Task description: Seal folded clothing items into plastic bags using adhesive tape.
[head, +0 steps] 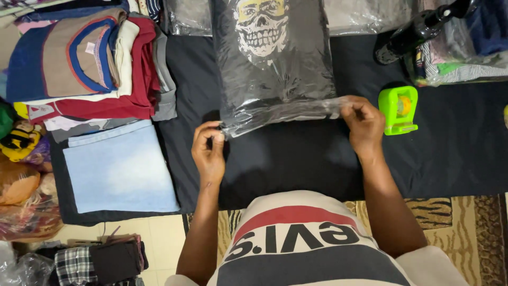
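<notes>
both hands are working at the near edge of a clear plastic bag [275,69] holding a folded black shirt with a skull print, lying flat on the dark surface [296,159]. the left hand [209,151] is pinching the left corner of the bag's open flap, its grip closing on the plastic between thumb and fingertips. the right hand [364,124] is pinching the right end of the same flap, its grip also grasping the plastic. the flap is stretching between the two hands as a crinkled strip, slightly lower at the left.

between the bag's near edge and the person's body a wide band of bare dark cloth is lying open. the surface's near edge is ending just in front of the person, where a patterned rug [455,222] is showing.

to the left, a folded light blue cloth [119,167] is lying near the left hand, and behind it a stack of folded clothes [90,63] is crowding that side. just beside the right hand a green tape dispenser [398,110] is sitting. further right and back, a black bottle [418,29] is leaning over a pile of bagged clothes [465,58]. more bagged items are lying beyond the far end of the skull shirt bag.
</notes>
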